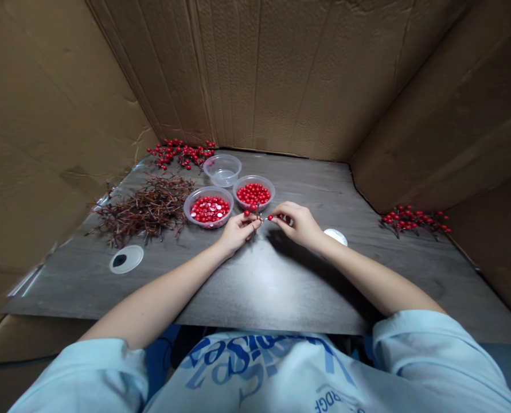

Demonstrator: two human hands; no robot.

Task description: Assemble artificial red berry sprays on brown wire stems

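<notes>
My left hand (238,230) pinches a small brown twig (258,217) with red berries on its upper tips. Close beside it, my right hand (296,222) holds a red artificial berry (270,218) between thumb and fingertips, right by one end of the twig. Whether berry and twig touch is too small to tell. More red shows inside the curled right fingers. Just beyond the hands stands a clear bowl of red berries (254,194). Left of it, another clear bowl (209,207) holds red berries mixed with white bits.
A tangled pile of bare brown twigs (145,209) lies at left. Berried sprigs lie at the back left (182,154) and far right (415,219). There are also a clear bowl (222,171), a white disc with a dark spot (127,259) and a white round piece (336,236). Cardboard walls (276,74) enclose the table.
</notes>
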